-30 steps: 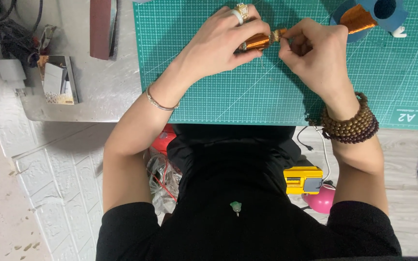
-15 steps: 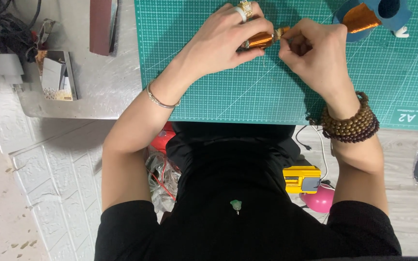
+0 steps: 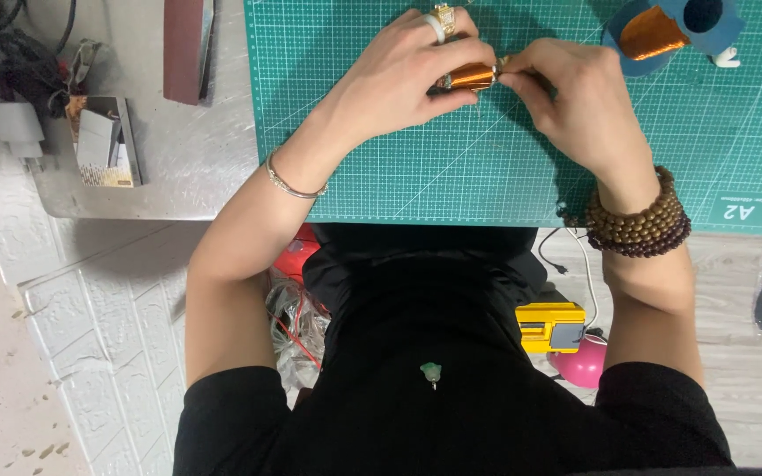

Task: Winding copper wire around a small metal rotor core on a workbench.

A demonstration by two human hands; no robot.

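Green cutting mat (image 3: 487,176) lies under your 2 hands: left hand (image 3: 399,75) grips a copper coil (image 3: 472,78), right hand (image 3: 575,106) pinches its 3 o'clock end.

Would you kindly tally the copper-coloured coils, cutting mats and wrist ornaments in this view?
Copper coils: 2, one held by left hand and right hand, one in a blue holder
Green mat: 1
Bead bracelet: 1
Bangle: 1
Total: 5
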